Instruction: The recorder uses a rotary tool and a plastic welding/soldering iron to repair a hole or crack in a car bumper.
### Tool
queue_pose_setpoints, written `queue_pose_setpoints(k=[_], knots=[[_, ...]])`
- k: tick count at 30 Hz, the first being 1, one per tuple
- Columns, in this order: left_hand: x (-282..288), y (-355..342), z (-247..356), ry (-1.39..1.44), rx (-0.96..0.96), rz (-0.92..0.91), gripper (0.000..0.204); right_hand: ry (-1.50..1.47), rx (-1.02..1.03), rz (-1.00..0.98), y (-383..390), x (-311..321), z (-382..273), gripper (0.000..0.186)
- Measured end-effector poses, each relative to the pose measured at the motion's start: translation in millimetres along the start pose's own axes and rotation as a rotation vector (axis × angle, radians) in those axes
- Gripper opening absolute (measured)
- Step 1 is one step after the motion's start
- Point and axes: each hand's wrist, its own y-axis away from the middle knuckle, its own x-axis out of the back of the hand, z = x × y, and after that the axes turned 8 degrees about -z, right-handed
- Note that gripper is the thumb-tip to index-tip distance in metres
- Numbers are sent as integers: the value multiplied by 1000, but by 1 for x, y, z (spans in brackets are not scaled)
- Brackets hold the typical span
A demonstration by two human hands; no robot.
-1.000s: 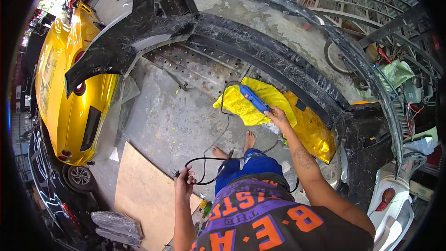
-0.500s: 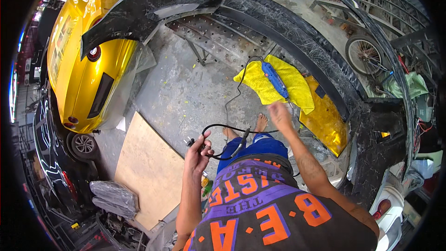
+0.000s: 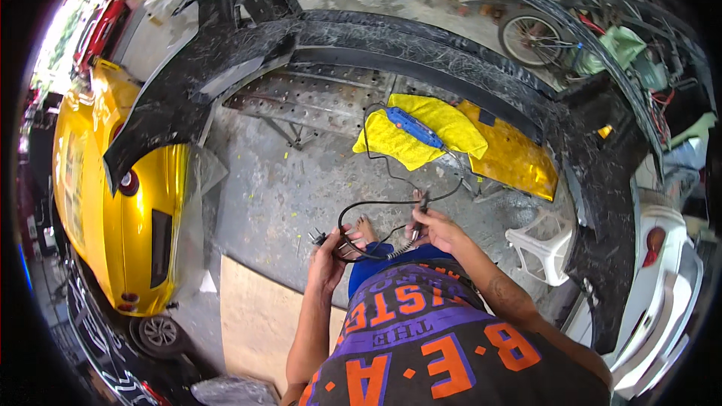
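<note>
Grey concrete floor (image 3: 259,195) spreads beneath a glossy yellow car (image 3: 105,256) and a long, scuffed black bumper (image 3: 451,56). Inside the bumper's curve, a yellow towel (image 3: 455,124) carries a blue power tool (image 3: 412,128). Nearer the body, the right hand (image 3: 438,231) has its fingers closed around a slim black handle (image 3: 423,204); the left hand (image 3: 329,254) curls around looped black cable (image 3: 376,202), a plug (image 3: 317,237) poking out beside it.

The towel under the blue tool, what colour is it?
The towel is bright yellow, best seen in the head view.
</note>
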Motion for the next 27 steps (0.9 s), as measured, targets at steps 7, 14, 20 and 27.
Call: queue_pose_setpoints(k=[7, 14, 20, 27], knots=[[88, 17, 71, -701, 33, -59, 37, 323, 703, 324, 101, -103, -72, 23], [139, 120, 226, -880, -622, 369, 25, 788, 1149, 520, 185, -158, -130, 23], [144, 234, 270, -1035, -1145, 731, 40, 1355, 910, 603, 97, -114, -168, 31], [104, 241, 241, -706, -958, 701, 28, 1596, 475, 624, -57, 0, -158, 35]])
